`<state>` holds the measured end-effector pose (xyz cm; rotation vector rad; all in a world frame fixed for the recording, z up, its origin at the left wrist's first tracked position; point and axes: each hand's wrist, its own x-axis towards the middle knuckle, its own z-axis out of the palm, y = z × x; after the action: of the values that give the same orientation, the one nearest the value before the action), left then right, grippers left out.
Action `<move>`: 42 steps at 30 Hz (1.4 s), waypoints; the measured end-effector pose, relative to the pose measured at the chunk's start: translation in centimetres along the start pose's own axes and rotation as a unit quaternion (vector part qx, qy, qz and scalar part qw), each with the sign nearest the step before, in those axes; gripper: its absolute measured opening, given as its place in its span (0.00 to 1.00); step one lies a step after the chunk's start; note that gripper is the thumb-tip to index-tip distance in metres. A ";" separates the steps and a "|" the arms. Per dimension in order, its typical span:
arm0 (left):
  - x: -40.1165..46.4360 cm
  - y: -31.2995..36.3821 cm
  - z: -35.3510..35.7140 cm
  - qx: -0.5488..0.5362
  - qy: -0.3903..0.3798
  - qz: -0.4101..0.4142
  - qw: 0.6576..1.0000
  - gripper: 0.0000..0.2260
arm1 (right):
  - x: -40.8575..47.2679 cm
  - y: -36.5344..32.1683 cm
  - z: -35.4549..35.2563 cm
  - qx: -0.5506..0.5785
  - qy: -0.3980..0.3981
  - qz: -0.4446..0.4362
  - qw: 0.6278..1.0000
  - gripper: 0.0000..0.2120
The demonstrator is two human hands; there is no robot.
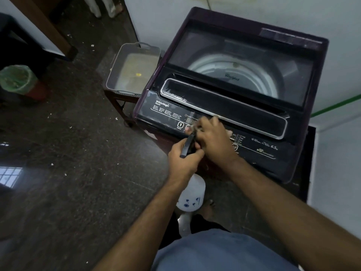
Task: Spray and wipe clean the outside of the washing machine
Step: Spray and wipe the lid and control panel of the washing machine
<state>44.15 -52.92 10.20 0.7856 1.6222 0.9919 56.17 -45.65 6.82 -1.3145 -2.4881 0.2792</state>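
Head view: dark floor [68,143] speckled with white bits. Washer [234,85], top-loading, stands against the pale wall [341,26]; glass lid shut, drum visible through it, black control panel [259,147] along its front edge. Grey tub [134,47] sits on a wooden stool just beside the washer's left side. Green-lined bin [16,79] at the floor's far left. Spray bottle [190,194], white with a black head, hangs off the washer's front edge, near the panel's middle. Left hand [183,159] is wrapped round the bottle's neck. Right hand [212,138] rests over the panel, fingers curled by the nozzle; what they pinch, cannot tell.
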 end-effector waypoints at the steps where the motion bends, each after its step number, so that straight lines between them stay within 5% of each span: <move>1: 0.0 0.1 0.1 -0.002 0.001 0.001 1.000 0.04 | -1.4 0.7 -0.4 0.004 -0.020 -0.034 0.999 0.13; 4: 0.2 0.1 0.5 -0.024 0.022 -0.010 0.999 0.05 | -4.5 4.3 -2.1 -0.027 0.000 -0.053 0.998 0.20; 8: 0.2 -0.1 0.9 -0.013 0.031 -0.014 0.999 0.06 | -3.4 4.2 -1.8 -0.032 0.073 0.105 0.991 0.22; 13: -0.6 -0.4 2.0 -0.005 -0.007 -0.008 1.000 0.05 | -8.2 4.6 -2.1 -0.033 0.003 -0.046 0.998 0.23; 19: -0.8 -0.9 3.3 0.024 0.004 -0.016 1.000 0.07 | -6.4 4.7 -2.4 -0.032 0.097 0.165 0.981 0.23; 24: -1.4 -1.1 4.8 0.051 -0.026 -0.019 0.998 0.06 | -11.7 5.9 -3.1 -0.032 0.035 0.025 0.999 0.23; 30: -2.2 -1.5 6.4 0.058 -0.031 -0.024 0.998 0.10 | -9.6 5.9 -3.7 -0.031 0.124 0.223 0.966 0.23; 33: -2.7 -1.4 7.4 0.060 -0.059 -0.004 0.996 0.04 | -11.7 4.8 -2.9 -0.032 0.068 0.129 0.989 0.22; 35: -2.7 -1.1 8.0 0.053 -0.062 -0.008 0.997 0.08 | -14.7 5.9 -3.5 -0.033 0.060 0.099 0.993 0.23; 39: -3.1 -1.1 9.3 0.053 -0.075 -0.008 0.996 0.19 | -15.0 7.8 -4.5 -0.044 0.129 0.229 0.964 0.23; 42: -3.7 -1.2 10.7 0.058 -0.098 0.011 0.993 0.14 | -13.8 6.3 -4.1 -0.031 0.137 0.251 0.958 0.21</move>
<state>55.41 -54.34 9.38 0.9505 1.5134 0.8151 69.77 -53.42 6.15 -1.8590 -1.9224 0.1176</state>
